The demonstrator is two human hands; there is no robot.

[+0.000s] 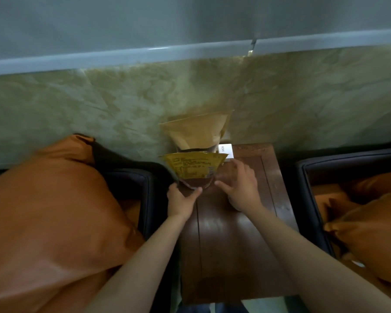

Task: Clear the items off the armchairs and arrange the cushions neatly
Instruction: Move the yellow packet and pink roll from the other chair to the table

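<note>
Yellow packet (193, 166): base pinched by left hand (181, 199), right hand (239, 184) spread open beside, apparently to stand it on side table (230, 245).

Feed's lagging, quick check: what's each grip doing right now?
Left grip: holds the packet.
Right grip: open, holding nothing.

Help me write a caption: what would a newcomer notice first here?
The yellow printed packet at centre, its lower edge gripped by the left hand, the right hand spread beside it over the dark wooden side table. Then the big orange cushion filling the left armchair, and a second orange cushion on the right.
</note>
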